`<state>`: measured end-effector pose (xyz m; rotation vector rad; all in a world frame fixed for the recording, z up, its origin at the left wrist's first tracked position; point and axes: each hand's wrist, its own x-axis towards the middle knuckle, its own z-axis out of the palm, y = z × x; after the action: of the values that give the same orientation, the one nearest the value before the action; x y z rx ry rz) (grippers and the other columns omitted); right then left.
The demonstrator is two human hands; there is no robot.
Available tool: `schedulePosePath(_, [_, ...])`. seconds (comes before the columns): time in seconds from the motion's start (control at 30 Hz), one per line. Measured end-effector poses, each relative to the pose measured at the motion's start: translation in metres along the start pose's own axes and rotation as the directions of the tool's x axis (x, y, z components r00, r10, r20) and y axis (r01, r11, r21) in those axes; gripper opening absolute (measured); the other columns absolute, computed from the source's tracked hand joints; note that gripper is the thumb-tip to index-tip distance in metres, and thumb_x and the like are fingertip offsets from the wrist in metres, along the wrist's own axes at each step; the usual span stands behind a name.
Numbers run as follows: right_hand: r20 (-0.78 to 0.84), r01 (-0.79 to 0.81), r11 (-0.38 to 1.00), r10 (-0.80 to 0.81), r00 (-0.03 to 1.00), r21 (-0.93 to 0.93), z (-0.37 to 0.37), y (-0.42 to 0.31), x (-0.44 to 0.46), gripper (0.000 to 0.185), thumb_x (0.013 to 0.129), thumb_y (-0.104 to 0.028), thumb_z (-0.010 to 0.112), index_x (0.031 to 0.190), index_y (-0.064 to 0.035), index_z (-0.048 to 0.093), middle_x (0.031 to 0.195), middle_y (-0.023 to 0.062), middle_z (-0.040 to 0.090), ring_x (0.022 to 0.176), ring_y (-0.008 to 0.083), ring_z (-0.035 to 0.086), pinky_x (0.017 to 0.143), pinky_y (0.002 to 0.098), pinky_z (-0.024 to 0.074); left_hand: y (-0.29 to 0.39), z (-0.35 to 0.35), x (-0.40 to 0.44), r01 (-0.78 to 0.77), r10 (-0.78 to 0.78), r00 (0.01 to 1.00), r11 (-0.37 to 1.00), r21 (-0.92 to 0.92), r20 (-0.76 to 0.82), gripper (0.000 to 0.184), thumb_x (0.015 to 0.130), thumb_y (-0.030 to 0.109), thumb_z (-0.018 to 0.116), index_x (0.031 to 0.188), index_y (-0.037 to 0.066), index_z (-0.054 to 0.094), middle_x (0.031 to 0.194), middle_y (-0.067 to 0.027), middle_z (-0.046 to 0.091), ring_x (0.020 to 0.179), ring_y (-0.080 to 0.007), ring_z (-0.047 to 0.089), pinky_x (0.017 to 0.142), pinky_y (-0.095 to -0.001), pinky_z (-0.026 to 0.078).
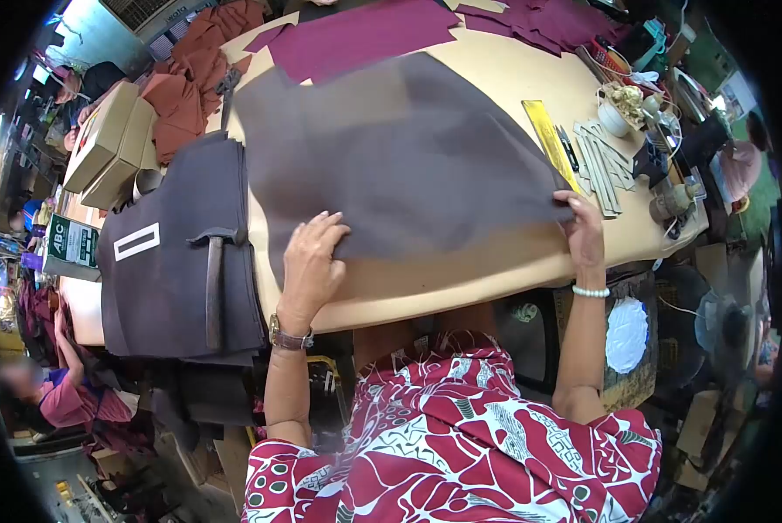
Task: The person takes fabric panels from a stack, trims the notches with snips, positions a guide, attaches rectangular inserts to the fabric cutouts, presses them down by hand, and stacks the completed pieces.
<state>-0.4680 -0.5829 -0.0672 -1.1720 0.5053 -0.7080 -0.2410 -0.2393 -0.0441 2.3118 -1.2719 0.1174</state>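
The left hand [315,261] is palm down at the near left part of the sheet [400,157], fingers slightly bent and a little apart, their tips over its surface. The right hand [585,228] is at the sheet's right corner, its fingers curled in and pinching the edge there; the thumb is partly hidden. Both forearms are bare and reach toward the sheet from its near side, set well apart, with the right elbow bent outward.

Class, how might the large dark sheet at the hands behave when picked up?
The sheet is probably floppy, being broad and seemingly thin. The right hand holds just one edge, so the far side may sag.
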Motion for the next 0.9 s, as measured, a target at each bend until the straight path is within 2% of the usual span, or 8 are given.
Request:
schedulePosePath(0.13, [-0.197, 0.134, 0.990, -0.123, 0.973, 0.044, 0.014, -0.008, -0.006, 0.030, 0.084, -0.003, 0.056, 0.114, 0.0009, 0.056, 0.106, 0.0122, 0.059, 0.093, 0.0186, 0.059, 0.083, 0.0298, 0.0491, 0.016, -0.002, 0.017, -0.018, 0.053, 0.968, 0.990, -0.140, 0.244, 0.037, 0.082, 0.039, 0.061, 0.082, 0.002, 0.067, 0.138, -0.0181, 0.042, 0.133, -0.0355, 0.030, 0.107, -0.0408, 0.029])
schedulePosePath(0.3, [-0.273, 0.302, 0.943, -0.256, 0.927, 0.142, 0.076, -0.025, 0.037, 0.047, 0.078, -0.001, 0.064, 0.123, -0.0015, 0.050, 0.111, 0.0120, 0.057, 0.093, 0.0174, 0.058, 0.084, 0.0291, 0.0487, 0.019, 0.023, 0.041, 0.146, -0.069, 0.957, 0.953, -0.265, 0.282, 0.053, 0.091, 0.048, 0.045, 0.096, -0.002, 0.063, 0.118, -0.0256, 0.055, 0.115, -0.0371, 0.048, 0.099, -0.0409, 0.037])
schedulePosePath(0.47, [0.326, 0.169, 0.984, -0.143, 0.934, -0.050, 0.165, 0.006, 0.051, 0.023, 0.075, -0.001, 0.065, 0.098, -0.0019, 0.064, 0.106, 0.0051, 0.061, 0.092, 0.0133, 0.057, 0.083, 0.0267, 0.0462, 0.020, 0.033, 0.043, 0.358, -0.313, 0.933, 0.773, -0.523, 0.176, 0.062, 0.094, 0.051, 0.034, 0.125, -0.001, 0.049, 0.116, -0.0200, 0.058, 0.113, -0.0304, 0.051, 0.098, -0.0358, 0.036])
schedulePosePath(0.63, [0.838, 0.298, 0.923, 0.043, 0.544, -0.242, 0.201, 0.043, 0.003, 0.011, 0.071, 0.002, 0.060, 0.081, -0.0002, 0.056, 0.109, 0.0094, 0.061, 0.119, 0.0241, 0.048, 0.098, 0.0355, 0.0374, -0.020, 0.060, 0.042, 0.363, -0.537, 0.819, 0.208, -0.908, 0.204, 0.068, 0.095, 0.054, 0.032, 0.132, -0.001, 0.043, 0.117, -0.0188, 0.057, 0.115, -0.0255, 0.050, 0.096, -0.0358, 0.038])
schedulePosePath(0.7, [0.872, 0.498, 0.802, 0.057, 0.486, -0.330, 0.202, 0.050, -0.009, 0.013, 0.072, -0.006, 0.063, 0.083, -0.0015, 0.056, 0.112, 0.0118, 0.061, 0.118, 0.0299, 0.050, 0.100, 0.0396, 0.0369, -0.023, 0.058, 0.041, 0.231, -0.552, 0.833, 0.413, -0.881, -0.040, 0.055, 0.092, 0.029, 0.049, 0.135, -0.003, 0.036, 0.130, -0.0192, 0.048, 0.121, -0.0250, 0.045, 0.102, -0.0374, 0.034])
schedulePosePath(0.77, [0.793, 0.530, 0.781, -0.075, 0.604, -0.330, 0.199, 0.038, -0.014, 0.021, 0.074, -0.020, 0.068, 0.082, -0.0024, 0.060, 0.106, 0.0123, 0.063, 0.102, 0.0293, 0.057, 0.089, 0.0383, 0.0437, -0.030, 0.060, 0.032, 0.252, -0.557, 0.823, 0.528, -0.811, -0.107, 0.057, 0.088, 0.012, 0.056, 0.137, -0.003, 0.032, 0.134, -0.0195, 0.044, 0.123, -0.0244, 0.043, 0.104, -0.0377, 0.033])
schedulePosePath(0.83, [0.620, 0.661, 0.550, -0.297, 0.726, -0.510, 0.193, 0.032, 0.000, 0.030, 0.075, -0.029, 0.071, 0.086, -0.0022, 0.061, 0.104, 0.0151, 0.062, 0.099, 0.0310, 0.058, 0.087, 0.0384, 0.0452, -0.019, 0.050, 0.023, 0.215, -0.571, 0.794, 0.585, -0.782, -0.208, 0.068, 0.080, -0.006, 0.053, 0.142, 0.003, 0.024, 0.129, -0.0209, 0.048, 0.107, -0.0247, 0.054, 0.104, -0.0372, 0.033])
schedulePosePath(0.9, [0.407, 0.494, 0.285, -0.313, 0.858, -0.821, 0.187, 0.026, 0.021, 0.046, 0.078, -0.036, 0.067, 0.105, 0.0005, 0.058, 0.103, 0.0199, 0.060, 0.098, 0.0349, 0.058, 0.083, 0.0403, 0.0464, -0.003, 0.033, 0.012, 0.235, -0.481, 0.804, 0.796, -0.557, -0.349, 0.072, 0.080, -0.007, 0.050, 0.144, 0.007, 0.021, 0.123, -0.0222, 0.053, 0.094, -0.0243, 0.060, 0.097, -0.0359, 0.039])
